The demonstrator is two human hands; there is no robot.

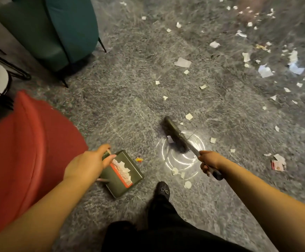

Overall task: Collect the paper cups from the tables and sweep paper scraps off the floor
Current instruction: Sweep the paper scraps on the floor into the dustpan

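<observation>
Left hand (89,163) grips the dustpan (123,174) handle, right hand (208,160) is wrapped round the broom (175,136) handle; hands well apart, each clamped on its own tool. Pan sits on the floor (129,88) at 7 o'clock from the broom head, a few scraps (123,165) already in it. Most scraps (182,62) lie scattered from 12 to 3 o'clock of the broom, well away from the pan; a few lie near the foot (163,190). Risks, as I read it: a fast stroke flicks the light bits past the pan mouth; a tilted pan spills what's inside; flat pieces may cling to the glossy tile and slide under the bristles; the foot could tread on the near ones. Red seat (30,142) crowds the pan at 9 o'clock, teal chair (57,30) with thin legs at 11, scraps could get pushed under it. No cups in view, table barely visible at the left edge
</observation>
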